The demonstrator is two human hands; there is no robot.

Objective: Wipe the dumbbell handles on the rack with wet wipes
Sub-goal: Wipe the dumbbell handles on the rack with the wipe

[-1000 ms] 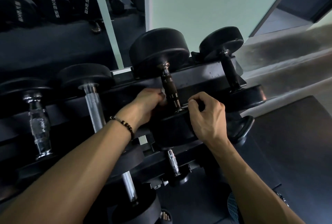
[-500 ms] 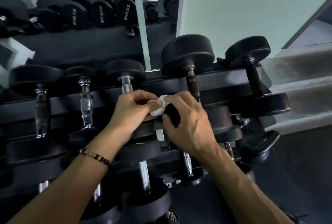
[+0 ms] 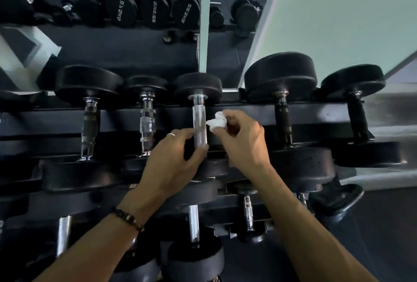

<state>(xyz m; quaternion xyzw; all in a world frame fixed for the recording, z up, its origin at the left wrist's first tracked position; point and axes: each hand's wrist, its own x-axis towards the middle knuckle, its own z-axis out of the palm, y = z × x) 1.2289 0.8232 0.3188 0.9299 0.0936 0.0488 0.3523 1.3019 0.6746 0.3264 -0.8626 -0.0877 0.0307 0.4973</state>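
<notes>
A: What does the right hand (image 3: pixel 242 144) hold?

B: A crumpled white wipe (image 3: pixel 217 121), pinched between thumb and curled fingers (image 3: pixel 234 118), just right of the silver knurled handle (image 3: pixel 200 127).

A: And the left hand (image 3: pixel 173 162)?

B: Its fingers curl round the lower end of that same handle, a ring (image 3: pixel 172 134) on one of them and a beaded bracelet (image 3: pixel 128 218) at the wrist.

A: What surrounds them?

B: Left of the fingers stand two more dumbbells with chrome handles (image 3: pixel 147 124); right of the wipe stand two with black handles (image 3: pixel 283 121). The rack rail (image 3: pixel 316 114) runs behind all of them. Below the wrists lies a lower row of dumbbells (image 3: pixel 194 225). Above is a mirror (image 3: pixel 124 40) reflecting more weights.
</notes>
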